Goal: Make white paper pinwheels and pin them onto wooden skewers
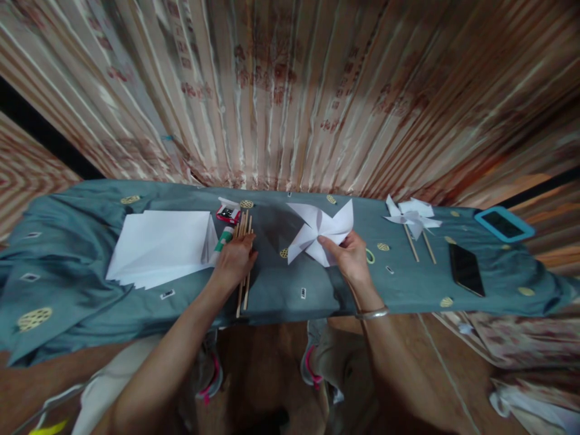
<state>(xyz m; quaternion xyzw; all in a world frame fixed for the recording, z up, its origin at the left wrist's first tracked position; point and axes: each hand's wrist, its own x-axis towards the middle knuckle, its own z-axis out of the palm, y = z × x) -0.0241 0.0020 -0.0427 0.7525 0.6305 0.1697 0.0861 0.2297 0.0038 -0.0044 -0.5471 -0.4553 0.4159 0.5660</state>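
Observation:
In my right hand point(351, 257) I pinch a white paper pinwheel point(333, 226), thumb near its centre. Its folded blades spread out above the cloth. My left hand point(235, 257) is over a bundle of thin wooden sticks point(244, 226), its thumb and fingers closed around part of it; how many sticks are gripped is hidden. Against that hand's left side lies a green and white glue stick point(224, 237), partly covered. Just behind the sticks sits a small open red and white box point(228, 210) with dark small items inside.
A stack of white paper point(158, 248) lies at the left. On the right are finished-looking pinwheels on sticks point(412, 216), a black phone point(466, 270), a blue-framed tablet point(504, 224) and a pale green loop point(370, 257). A teal cloth point(276, 296) covers the narrow table; a curtain point(290, 121) hangs behind.

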